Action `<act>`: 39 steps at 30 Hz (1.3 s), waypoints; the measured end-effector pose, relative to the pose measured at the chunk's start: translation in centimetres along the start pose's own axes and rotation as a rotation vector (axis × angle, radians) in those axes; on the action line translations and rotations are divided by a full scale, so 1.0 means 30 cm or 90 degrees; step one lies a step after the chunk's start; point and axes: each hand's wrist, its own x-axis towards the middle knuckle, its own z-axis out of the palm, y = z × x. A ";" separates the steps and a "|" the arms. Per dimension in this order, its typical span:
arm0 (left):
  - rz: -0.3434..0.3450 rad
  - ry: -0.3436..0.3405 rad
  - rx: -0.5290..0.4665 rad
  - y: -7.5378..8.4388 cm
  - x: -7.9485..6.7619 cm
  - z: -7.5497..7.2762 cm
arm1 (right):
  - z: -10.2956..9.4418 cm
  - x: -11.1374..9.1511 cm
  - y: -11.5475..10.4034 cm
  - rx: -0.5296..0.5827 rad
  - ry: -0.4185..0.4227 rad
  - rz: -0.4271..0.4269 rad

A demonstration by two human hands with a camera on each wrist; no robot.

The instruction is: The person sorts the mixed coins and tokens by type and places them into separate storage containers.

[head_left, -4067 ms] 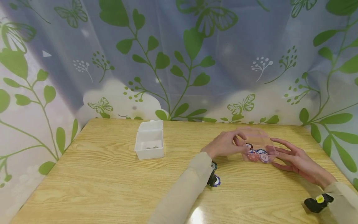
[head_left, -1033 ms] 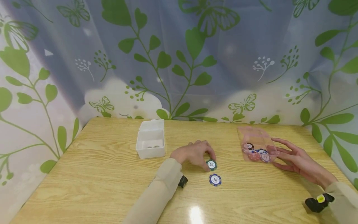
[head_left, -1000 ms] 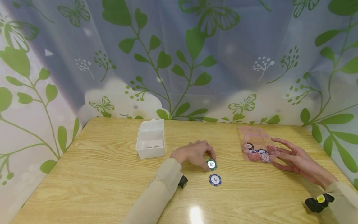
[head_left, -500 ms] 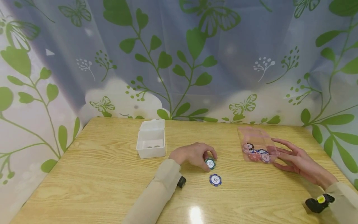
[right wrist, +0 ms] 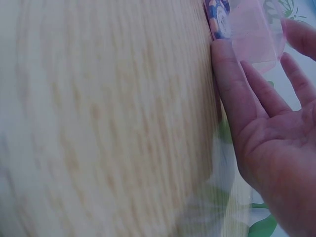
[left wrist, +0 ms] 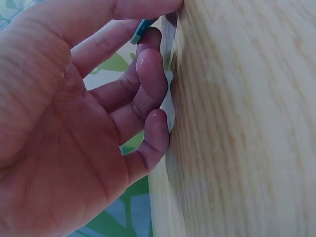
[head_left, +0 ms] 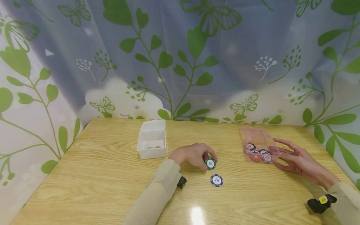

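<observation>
My left hand (head_left: 191,155) pinches a green poker chip (head_left: 210,163) marked 20 by its edges, low over the table. In the left wrist view the chip (left wrist: 141,32) stands tilted on edge at the fingers, while the other fingertips curl near the wood. Just below it lies a blue poker chip (head_left: 216,180) marked 10, flat on the table. My right hand (head_left: 302,164) rests extended fingers against the right end of a clear pink box (head_left: 260,136). Several chips in black, red and blue show inside it. In the right wrist view the fingers touch the box (right wrist: 253,34).
A white box (head_left: 152,153) with its lid tipped back stands left of my left hand, with small metallic pieces on its floor. The wooden table (head_left: 98,175) ends at a curtain (head_left: 219,68) with a leaf print. Black wrist cameras (head_left: 321,203) sit on both sleeves.
Seconds ago my left hand was at the pink box. It has since come left, taken the green chip and shifted it slightly left, away from the blue one. The right hand stays put.
</observation>
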 end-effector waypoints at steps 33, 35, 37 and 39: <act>0.075 0.128 -0.057 0.009 0.028 -0.007 | -0.009 -0.001 0.001 -0.018 0.016 0.014; 0.077 0.135 -0.057 0.010 0.031 -0.007 | -0.009 -0.001 0.002 -0.017 0.016 0.012; 0.082 0.140 -0.061 0.012 0.034 -0.006 | -0.010 0.000 0.002 -0.016 0.017 0.013; 0.084 0.145 -0.064 0.015 0.038 -0.006 | -0.009 0.001 0.002 -0.014 0.016 0.013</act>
